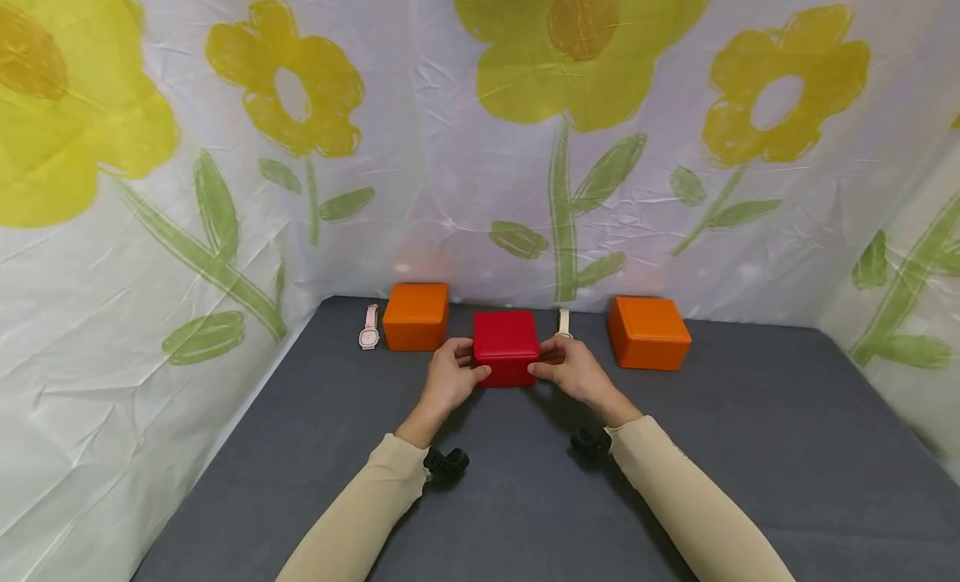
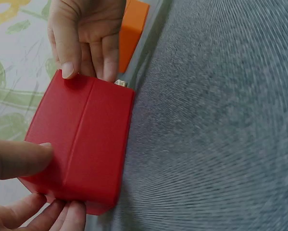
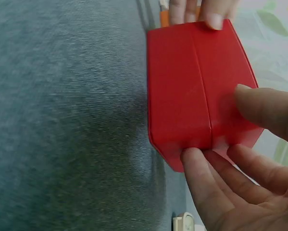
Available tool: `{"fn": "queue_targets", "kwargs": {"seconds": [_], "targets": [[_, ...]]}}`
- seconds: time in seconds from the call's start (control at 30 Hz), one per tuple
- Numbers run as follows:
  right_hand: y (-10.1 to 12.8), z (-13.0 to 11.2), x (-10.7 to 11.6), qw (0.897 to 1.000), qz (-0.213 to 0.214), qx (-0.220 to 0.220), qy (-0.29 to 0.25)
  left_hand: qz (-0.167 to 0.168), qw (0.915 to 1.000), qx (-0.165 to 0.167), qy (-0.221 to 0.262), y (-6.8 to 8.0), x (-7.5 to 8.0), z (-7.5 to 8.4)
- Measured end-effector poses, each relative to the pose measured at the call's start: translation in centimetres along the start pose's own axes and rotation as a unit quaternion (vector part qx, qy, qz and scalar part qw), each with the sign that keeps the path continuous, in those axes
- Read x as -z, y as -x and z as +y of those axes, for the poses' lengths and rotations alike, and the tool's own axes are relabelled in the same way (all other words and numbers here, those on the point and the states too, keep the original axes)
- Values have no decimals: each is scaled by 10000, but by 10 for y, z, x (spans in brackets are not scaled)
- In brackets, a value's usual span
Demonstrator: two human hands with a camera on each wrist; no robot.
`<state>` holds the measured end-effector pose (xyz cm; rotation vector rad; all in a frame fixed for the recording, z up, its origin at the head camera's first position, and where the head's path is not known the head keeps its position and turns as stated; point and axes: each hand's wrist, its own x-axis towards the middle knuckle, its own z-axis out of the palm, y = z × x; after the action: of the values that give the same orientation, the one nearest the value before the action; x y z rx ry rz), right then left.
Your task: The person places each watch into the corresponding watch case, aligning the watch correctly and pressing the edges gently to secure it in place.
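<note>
- The left hand [image 1: 448, 375] grips the left side of the red box [image 1: 507, 347], thumb on the front face and fingers curled round the side, as the left wrist view shows.
- The right hand [image 1: 570, 367] grips the opposite side the same way, thumb on the front face and fingers wrapped round the right edge.
- The red box sits in the middle of the head view, towards the far end of the grey tabletop [image 1: 525, 499]; whether its base rests on the tabletop or is slightly lifted cannot be told.
- A seam runs across the box in both wrist views, which looks like the line where a lid meets its base.
- Likely risk: the smooth box could slip or tilt if one hand presses harder than the other, and the lid could spring open unevenly.
- A cream watch [image 1: 563, 323] lies just behind the right hand; a backward nudge of the box could knock it.
- An orange box [image 1: 416, 315] stands close on the left of the red box, with a pink watch [image 1: 369, 328] beside it; another orange box [image 1: 648, 332] stands further off on the right.
- The flowered cloth backdrop [image 1: 480, 148] closes off the far edge just behind these things, so little room lies beyond.
- Open room lies in the lower half of the frame, towards the person, and to the right.
</note>
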<state>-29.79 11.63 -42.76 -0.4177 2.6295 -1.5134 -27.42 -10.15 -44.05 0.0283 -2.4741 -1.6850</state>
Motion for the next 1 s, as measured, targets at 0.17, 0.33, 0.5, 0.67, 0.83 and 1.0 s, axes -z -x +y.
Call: {"fn": "queue_targets", "kwargs": {"seconds": [0.17,0.33,0.5,0.67,0.83,1.0], "targets": [[-3,-3,1,9997,-134,-192,-4,-303,9993,174,-143,-1,1,-7],[-4,-6,1,9993,-143,-264,203,-351,9989,317,-22,-4,-1,-12],[-3,-8,-2,9990,10,-339,276,-254,9987,401,170,-3,1,-13],[-3,-9,-5,9984,157,-466,289,-177,9990,343,229,-2,4,-12],[-4,-11,-5,9987,61,-475,200,-45,9989,394,240,-2,3,-13],[-5,-11,-3,9985,107,-275,460,25,9984,478,307,-4,1,-12]]}}
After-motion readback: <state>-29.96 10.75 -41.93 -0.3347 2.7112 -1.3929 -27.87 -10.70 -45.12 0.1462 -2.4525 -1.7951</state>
